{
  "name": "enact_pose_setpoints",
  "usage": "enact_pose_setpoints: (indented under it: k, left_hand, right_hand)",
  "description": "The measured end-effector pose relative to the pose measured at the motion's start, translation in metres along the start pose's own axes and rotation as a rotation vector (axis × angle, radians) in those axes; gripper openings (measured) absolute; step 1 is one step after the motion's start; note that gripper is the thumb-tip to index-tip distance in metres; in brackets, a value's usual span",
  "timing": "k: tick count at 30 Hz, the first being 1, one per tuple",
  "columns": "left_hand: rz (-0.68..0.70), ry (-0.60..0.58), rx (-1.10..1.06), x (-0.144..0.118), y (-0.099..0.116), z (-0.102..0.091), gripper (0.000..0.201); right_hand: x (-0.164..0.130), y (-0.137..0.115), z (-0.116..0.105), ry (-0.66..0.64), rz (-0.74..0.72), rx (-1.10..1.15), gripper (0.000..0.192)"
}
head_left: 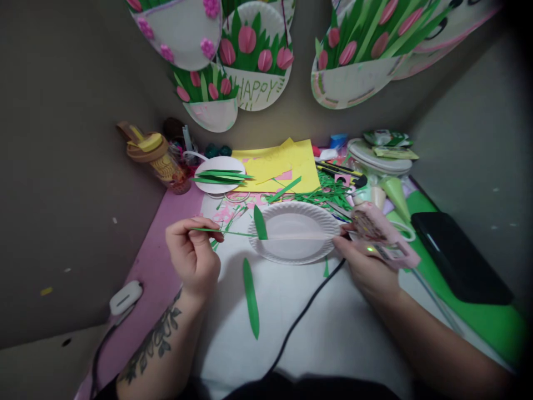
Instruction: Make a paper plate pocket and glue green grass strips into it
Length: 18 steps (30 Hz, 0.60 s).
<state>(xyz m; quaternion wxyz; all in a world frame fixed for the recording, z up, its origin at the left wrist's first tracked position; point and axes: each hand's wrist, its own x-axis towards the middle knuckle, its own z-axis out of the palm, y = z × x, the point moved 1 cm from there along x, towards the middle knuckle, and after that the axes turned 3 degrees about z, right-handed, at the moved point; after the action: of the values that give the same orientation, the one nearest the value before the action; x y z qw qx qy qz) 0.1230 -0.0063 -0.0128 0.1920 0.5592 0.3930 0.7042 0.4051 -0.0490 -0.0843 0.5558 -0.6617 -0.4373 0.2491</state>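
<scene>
My left hand [195, 255] is closed, pinching a narrow green paper leaf [210, 230] seen almost edge-on, its tip reaching toward the plate's left rim. My right hand [368, 264] grips the right rim of a white paper plate [300, 253], which has a half-plate pocket across its lower part. One green paper leaf [260, 223] stands upright at the pocket's left end. Another loose leaf [250, 300] lies on the white surface below. Just above my right hand is a pink device [387, 236] with a small green light; whether I touch it cannot be told.
More green leaves [220, 176] rest on a white disc at back left. Yellow paper [275, 166], green scraps [333, 191] and box cutters [343, 171] lie behind the plate. A tumbler [160, 161] stands left, a black phone-like slab [460, 255] right. A black cable [306, 311] crosses the front.
</scene>
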Motion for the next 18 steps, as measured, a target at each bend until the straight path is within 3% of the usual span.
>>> enact_pose_setpoints:
  k: [11,18]
  left_hand:
    - [-0.053,-0.071,0.018,-0.002,-0.002,-0.001,0.012]
    - [-0.001,-0.136,0.064,-0.001,-0.008,-0.001,0.01]
  right_hand:
    - [-0.002,0.0,-0.001,-0.022,0.009,-0.036,0.018]
    - [-0.001,-0.003,0.002,-0.048,-0.062,0.0,0.02]
